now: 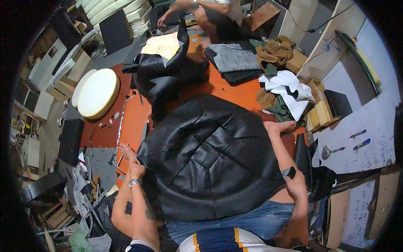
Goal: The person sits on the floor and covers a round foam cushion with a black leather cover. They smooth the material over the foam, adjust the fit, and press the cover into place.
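A large black leather-like cover (208,157), sewn from panels with seams meeting around a square in the middle, lies spread over my lap and legs. At its left edge my left hand (136,170), with a metal watch on the wrist, is closed on a corner of the material. My right hand (296,185) is closed at the cover's right edge, beside my shin. A small dark grey flap (288,172) shows by its fingers; whether it belongs to the cover I cannot tell. My bare feet stick out past both sides of the cover.
Black material (168,80) is heaped beyond the cover. Round cream foam (98,93) stands left; folded grey fabric (235,57) and white cloth (289,90) lie far right. Pens (362,144) and a metal tool (333,151) rest on a white board. Another person (216,19) sits at the back.
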`<state>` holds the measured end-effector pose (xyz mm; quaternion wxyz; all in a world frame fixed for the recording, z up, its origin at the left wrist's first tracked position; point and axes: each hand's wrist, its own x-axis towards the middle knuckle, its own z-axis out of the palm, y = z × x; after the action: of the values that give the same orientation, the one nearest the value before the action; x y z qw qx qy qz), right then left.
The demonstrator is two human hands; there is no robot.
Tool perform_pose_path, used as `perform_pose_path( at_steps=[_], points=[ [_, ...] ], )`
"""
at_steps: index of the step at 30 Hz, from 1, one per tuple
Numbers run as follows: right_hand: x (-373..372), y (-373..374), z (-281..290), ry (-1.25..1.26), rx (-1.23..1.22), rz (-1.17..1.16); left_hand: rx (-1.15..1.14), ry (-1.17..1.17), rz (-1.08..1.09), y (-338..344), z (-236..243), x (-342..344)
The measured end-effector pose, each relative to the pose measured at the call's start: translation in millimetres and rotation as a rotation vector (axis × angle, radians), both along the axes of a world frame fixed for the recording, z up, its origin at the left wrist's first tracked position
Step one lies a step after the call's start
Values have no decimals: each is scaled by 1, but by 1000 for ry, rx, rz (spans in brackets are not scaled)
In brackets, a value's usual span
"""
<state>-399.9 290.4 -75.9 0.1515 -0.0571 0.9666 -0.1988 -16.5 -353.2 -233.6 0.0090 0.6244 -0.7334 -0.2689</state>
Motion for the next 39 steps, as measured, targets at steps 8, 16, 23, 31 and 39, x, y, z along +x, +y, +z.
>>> perform_pose_path(
  at_steps=[8, 16, 23, 31, 39],
  points=[
    [4, -10, 44, -392, 348, 173, 156, 142, 122, 24, 32, 11],
    [-7, -37, 71, 42, 315, 274, -719, 178, -268, 130, 98, -88],
    [93, -143, 19, -123, -188, 1247, 23, -134, -1285, 289, 124, -88],
    [175, -151, -78, 343, 197, 1239, -401, -261, -1231, 327, 65, -65],
    [147, -150, -55, 303, -39, 1269, -272, -81, -1262, 314, 98, -60]
  ],
)
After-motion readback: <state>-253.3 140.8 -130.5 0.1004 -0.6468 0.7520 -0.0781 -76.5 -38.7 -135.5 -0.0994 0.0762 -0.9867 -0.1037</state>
